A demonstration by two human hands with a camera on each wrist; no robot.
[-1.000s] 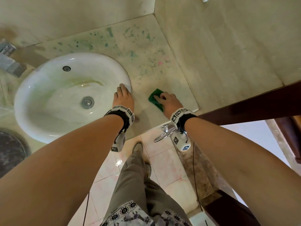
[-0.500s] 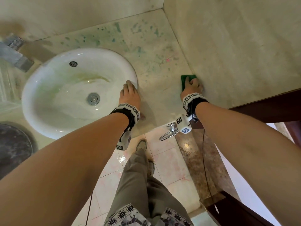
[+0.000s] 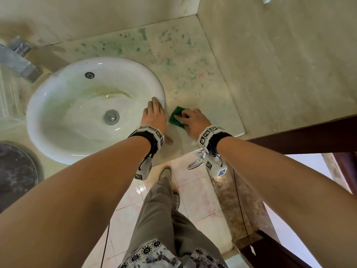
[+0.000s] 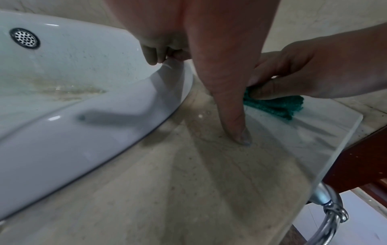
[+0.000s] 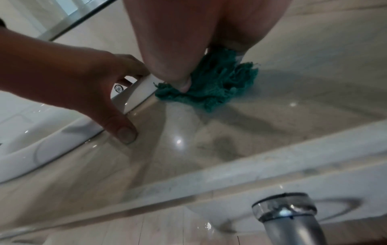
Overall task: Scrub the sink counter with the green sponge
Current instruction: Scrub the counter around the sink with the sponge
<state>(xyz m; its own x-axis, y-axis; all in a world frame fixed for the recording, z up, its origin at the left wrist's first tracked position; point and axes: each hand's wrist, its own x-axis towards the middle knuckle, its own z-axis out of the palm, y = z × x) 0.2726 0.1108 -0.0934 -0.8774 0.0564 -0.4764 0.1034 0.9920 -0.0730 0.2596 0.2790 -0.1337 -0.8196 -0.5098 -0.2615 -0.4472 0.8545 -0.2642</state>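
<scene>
The green sponge (image 3: pixel 176 115) lies on the beige marble counter (image 3: pixel 193 64), just right of the white sink (image 3: pixel 48 97). My right hand (image 3: pixel 190 119) presses it down, fingers curled over it and thumb on its near edge. In the right wrist view the sponge (image 5: pixel 217 86) is bunched under my right hand (image 5: pixel 178 41). My left hand (image 3: pixel 154 111) rests on the sink's right rim, holding nothing. In the left wrist view its thumb (image 4: pixel 232 107) points down onto the counter (image 4: pixel 188 182), with the sponge (image 4: pixel 278 106) beyond it.
Green specks and a pink mark (image 3: pixel 168 60) stain the far counter. A tiled wall (image 3: pixel 280 64) bounds the counter on the right, above a dark wood frame (image 3: pixel 309 136). A metal tap (image 3: pixel 17 60) stands at far left. A chrome ring (image 3: pixel 195 163) hangs under the front edge.
My right hand swept the sponge right to the wall, then back left beside the sink. My left hand stayed on the rim.
</scene>
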